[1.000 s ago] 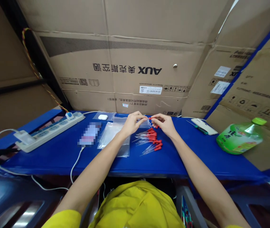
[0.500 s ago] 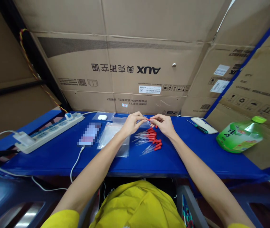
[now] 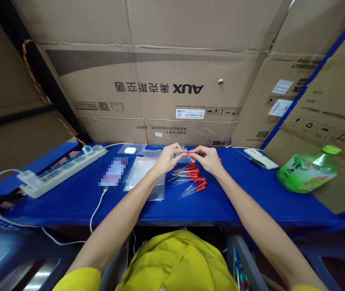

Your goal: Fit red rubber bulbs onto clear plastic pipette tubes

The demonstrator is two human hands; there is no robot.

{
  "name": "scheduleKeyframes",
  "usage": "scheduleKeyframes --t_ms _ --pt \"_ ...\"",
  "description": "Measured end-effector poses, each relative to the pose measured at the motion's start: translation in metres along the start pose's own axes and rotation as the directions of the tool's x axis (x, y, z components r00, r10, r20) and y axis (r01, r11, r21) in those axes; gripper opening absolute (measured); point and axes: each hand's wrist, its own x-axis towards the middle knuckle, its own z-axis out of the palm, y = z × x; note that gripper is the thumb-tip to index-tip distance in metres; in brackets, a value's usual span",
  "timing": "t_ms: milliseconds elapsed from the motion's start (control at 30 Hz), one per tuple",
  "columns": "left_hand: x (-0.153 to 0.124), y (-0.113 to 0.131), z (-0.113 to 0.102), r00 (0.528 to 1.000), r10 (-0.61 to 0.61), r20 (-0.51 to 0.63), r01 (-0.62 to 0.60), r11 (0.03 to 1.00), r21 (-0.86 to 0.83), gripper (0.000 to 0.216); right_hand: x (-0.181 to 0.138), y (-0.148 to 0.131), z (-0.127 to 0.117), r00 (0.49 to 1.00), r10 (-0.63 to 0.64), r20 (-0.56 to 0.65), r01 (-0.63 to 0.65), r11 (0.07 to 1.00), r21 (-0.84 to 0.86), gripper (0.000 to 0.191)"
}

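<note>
My left hand (image 3: 168, 159) and my right hand (image 3: 208, 159) meet fingertip to fingertip above the far part of the table. Between them is a dropper, its red rubber bulb (image 3: 189, 153) pinched by my right fingers. My left fingers are closed on its clear tube, mostly hidden by them. Just below lie several droppers (image 3: 194, 176) with red bulbs to the right and thin clear tips to the left. Loose clear tubes (image 3: 185, 159) lie behind, partly covered by my hands. Clear plastic bags (image 3: 142, 171) are left of the droppers, near my left forearm.
On the blue table (image 3: 221, 206), a phone (image 3: 114, 171) with a cable, a white case (image 3: 130, 150) and a power strip (image 3: 66, 167) lie left. To the right are a screwdriver (image 3: 256, 162), a white flat object (image 3: 261, 157) and a green bottle (image 3: 307, 171). Cardboard (image 3: 160, 68) walls the back.
Both hands stay in nearly the same place, fingertips still together on the dropper. My right fingers have shifted slightly around the red bulb. The camera view has moved a little.
</note>
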Motion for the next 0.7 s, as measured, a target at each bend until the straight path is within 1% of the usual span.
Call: scheduleKeyframes --t_ms 100,200,267,400,500,700 --pt "-0.0001 0.0014 0.0027 0.999 -0.030 -0.023 0.030 1.000 0.006 0.024 -0.0004 -0.0005 0.0005 0.999 -0.037 -0.017 0.037 0.999 -0.021 0.034" --pt "-0.0003 0.0033 0.0057 0.995 -0.080 -0.065 0.081 0.997 0.015 0.024 -0.0006 -0.0003 0.0021 0.997 -0.055 -0.053 0.053 0.998 -0.032 0.034" --pt "-0.0005 0.0043 0.0068 0.993 -0.090 -0.073 0.092 0.996 0.018 0.023 -0.0009 0.0004 0.0029 0.996 -0.063 -0.058 0.060 0.997 -0.052 0.034" --pt "-0.0005 0.0050 0.0053 0.996 -0.073 -0.054 0.074 0.997 0.022 0.021 -0.0017 0.0015 0.0019 0.997 -0.074 -0.039 0.071 0.994 -0.078 0.034" --pt "-0.0005 0.0035 0.0027 0.999 -0.044 -0.026 0.044 0.999 0.016 0.021 -0.0019 0.0017 0.0001 0.998 -0.066 -0.003 0.066 0.996 -0.067 0.033" --pt "-0.0007 0.0024 -0.0009 1.000 -0.004 0.006 0.005 0.999 -0.031 0.023 0.0000 0.0006 -0.0006 0.999 -0.015 0.041 0.013 0.999 0.040 0.036"
